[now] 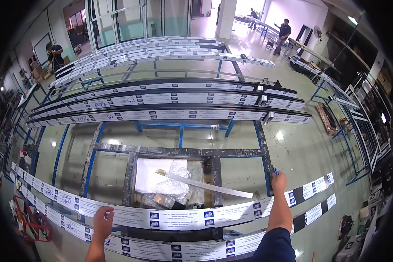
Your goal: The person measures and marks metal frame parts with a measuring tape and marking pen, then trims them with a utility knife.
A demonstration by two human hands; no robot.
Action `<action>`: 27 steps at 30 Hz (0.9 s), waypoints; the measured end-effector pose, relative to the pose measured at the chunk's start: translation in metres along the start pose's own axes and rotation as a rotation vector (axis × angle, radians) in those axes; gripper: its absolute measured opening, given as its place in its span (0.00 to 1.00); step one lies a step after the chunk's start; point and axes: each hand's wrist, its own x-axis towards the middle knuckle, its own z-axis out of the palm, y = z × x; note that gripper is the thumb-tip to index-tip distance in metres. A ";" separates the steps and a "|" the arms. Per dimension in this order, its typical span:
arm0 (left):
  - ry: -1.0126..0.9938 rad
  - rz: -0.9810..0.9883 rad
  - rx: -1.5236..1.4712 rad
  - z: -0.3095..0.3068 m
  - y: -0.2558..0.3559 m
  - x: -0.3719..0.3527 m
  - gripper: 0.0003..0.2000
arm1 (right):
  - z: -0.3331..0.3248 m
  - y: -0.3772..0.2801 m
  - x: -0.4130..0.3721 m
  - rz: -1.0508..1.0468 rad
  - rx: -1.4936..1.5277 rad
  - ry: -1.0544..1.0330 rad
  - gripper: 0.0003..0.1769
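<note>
A long aluminium profile (229,214), wrapped in white printed protective film, lies across the near side of the frame. My left hand (103,219) is over its left half, fingers loosely curled and thumb apart from them, at the upper edge of the film. Beyond the profile's far edge, my right hand (279,181) is closed around a blue pen (275,171), its tip pointing up and away. A second film-wrapped profile (196,249) runs parallel, closer to me. Blue handwriting shows on the left part of the film.
A shallow tray (139,185) in the bench frame holds white paper (155,170), clear plastic wrap and a steel ruler (214,187). Several more wrapped profiles (161,99) lie on blue trestles ahead. People stand at the back left and back right (284,35).
</note>
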 end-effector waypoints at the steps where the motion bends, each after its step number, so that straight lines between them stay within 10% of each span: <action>1: 0.002 0.002 -0.003 -0.004 -0.002 0.000 0.07 | -0.006 -0.023 -0.007 -0.075 0.083 0.037 0.13; 4: 0.016 0.125 -0.028 -0.014 -0.007 -0.012 0.10 | -0.020 -0.089 -0.046 -0.218 0.296 -0.010 0.13; 13: -0.166 -0.030 -0.617 -0.086 -0.061 -0.136 0.25 | -0.075 -0.357 -0.473 -0.168 1.225 -1.098 0.08; 18: -0.022 -0.149 -1.117 -0.168 -0.158 -0.230 0.23 | -0.119 -0.420 -0.706 -0.481 1.014 -1.412 0.05; 27: 0.322 -0.346 -1.140 -0.353 -0.305 -0.337 0.10 | -0.128 -0.567 -0.951 -0.984 0.625 -1.910 0.06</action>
